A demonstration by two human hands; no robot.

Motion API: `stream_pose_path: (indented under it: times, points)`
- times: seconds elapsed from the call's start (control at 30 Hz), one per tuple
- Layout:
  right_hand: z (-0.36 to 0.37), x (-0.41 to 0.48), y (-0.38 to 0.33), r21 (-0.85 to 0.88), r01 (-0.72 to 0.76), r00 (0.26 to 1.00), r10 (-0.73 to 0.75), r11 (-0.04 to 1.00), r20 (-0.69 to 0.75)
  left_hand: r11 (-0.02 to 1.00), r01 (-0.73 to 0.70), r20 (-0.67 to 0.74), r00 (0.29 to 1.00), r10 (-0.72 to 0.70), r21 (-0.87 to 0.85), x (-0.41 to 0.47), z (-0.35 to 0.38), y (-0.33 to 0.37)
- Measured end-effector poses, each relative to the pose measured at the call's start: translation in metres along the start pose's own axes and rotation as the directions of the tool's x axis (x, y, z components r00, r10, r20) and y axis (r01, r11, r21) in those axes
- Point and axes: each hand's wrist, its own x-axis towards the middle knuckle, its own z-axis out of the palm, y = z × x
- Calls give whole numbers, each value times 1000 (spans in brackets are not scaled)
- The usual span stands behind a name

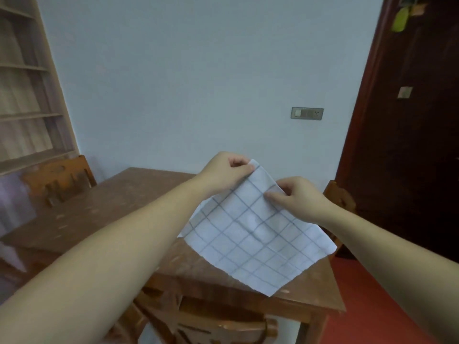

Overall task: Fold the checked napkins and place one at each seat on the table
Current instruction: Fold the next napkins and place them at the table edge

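A white napkin with a grey check pattern hangs in the air over the right half of the brown wooden table. My left hand pinches its top corner. My right hand pinches the upper right edge a little lower. The cloth spreads out flat below both hands and slopes down toward me. Its lowest corner reaches down near the table's front edge. No other napkin shows on the table.
A wooden chair stands at the table's left side, another chair's back shows at the right, and a third chair is tucked in at the near edge. A bookshelf fills the left wall, a dark door the right.
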Motion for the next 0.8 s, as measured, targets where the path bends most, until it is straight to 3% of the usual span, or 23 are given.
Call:
stream_pose_path:
  times: [0.37, 0.47, 0.67, 0.8]
  points:
    - [-8, -101, -48, 31, -87, 995, 86, 996, 53, 991, -92, -170, 979, 108, 100, -74, -29, 39]
    - [-1, -103, -70, 53, -92, 993, 87, 994, 83, 990, -103, -158, 980, 118, 99, -88, -43, 38]
    - [39, -78, -137, 150, -70, 995, 80, 986, -61, 992, -125, -66, 990, 126, 14, -110, -79, 23]
    - [81, -58, -176, 175, -71, 994, 84, 982, -70, 990, -139, -32, 990, 140, 38, -114, -123, -1]
